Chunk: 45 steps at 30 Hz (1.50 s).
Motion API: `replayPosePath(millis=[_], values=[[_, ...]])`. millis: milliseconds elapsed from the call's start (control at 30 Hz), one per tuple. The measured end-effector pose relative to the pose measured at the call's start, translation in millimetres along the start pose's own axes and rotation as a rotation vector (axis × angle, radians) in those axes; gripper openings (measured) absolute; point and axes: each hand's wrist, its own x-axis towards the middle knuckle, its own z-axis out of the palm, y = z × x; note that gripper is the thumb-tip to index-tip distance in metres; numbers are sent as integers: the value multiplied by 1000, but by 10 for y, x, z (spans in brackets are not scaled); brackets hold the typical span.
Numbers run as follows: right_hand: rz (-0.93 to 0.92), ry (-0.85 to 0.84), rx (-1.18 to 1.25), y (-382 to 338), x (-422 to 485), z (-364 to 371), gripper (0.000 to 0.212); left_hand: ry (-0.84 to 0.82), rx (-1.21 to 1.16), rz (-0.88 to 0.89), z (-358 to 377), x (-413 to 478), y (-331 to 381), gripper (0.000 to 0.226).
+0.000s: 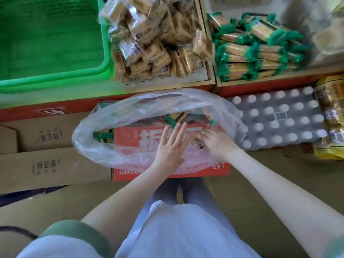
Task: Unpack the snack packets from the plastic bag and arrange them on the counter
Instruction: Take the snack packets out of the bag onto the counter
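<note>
light: bright, even daylight | shadows: soft | blur: top and left edges | edges: wide-angle bending

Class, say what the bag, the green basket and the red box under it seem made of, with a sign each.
Bag: thin glossy clear plastic film; contents show through.
Green basket: probably moulded plastic; perforated floor, shiny rim.
Red box: likely printed cardboard; flat, square-edged.

You have a single view, worn on your head, tilted steeply down and a little forward. It hangs close over the plastic bag (104, 116), whose mouth fills the centre, near enough to show the barcode on the snack packet (199, 145) under your right hand (216, 144). The counter (167, 84) runs across 12 o'clock; your lap (178, 231) lies at 6 o'clock.
</note>
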Motion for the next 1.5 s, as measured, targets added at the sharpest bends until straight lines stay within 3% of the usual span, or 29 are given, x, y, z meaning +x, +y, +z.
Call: replayPosePath(millis=[167,267,367,467,600,767,967,1133,1233,1367,1433,1500], values=[[33,-44,-129,-13,125,66,63,-178,-24,-22,158,-78,-87,98],[37,-78,-235,-9,151,121,75,-139,-36,-17,159,-98,-148,103],[1,53,-245,-20,161,121,68,-59,-21,11,112,-88,-212,104],[-3,223,-6,-89,161,-23,64,181,-63,-10,42,-54,-317,100],[85,410,561,-267,169,-419,67,425,-137,-107,-166,119,-502,78],[149,654,820,-275,349,-1073,61,509,-181,-244,-530,426,-814,74],[378,749,1025,3,802,-1635,58,560,-177,-361,-829,763,-1113,80],[444,742,1243,401,1294,-2072,45,568,-171,-411,-1024,1059,-1343,84],[417,695,1146,542,1599,-2240,42,593,-144,-414,-1158,1280,-1496,83],[298,478,887,551,1834,-2295,44,574,-138,-390,-1220,1478,-1586,77],[278,488,719,643,1856,-2231,50,554,-145,-374,-1174,1518,-1612,77],[217,538,702,786,1807,-2143,57,557,-140,-353,-1119,1538,-1632,78]])
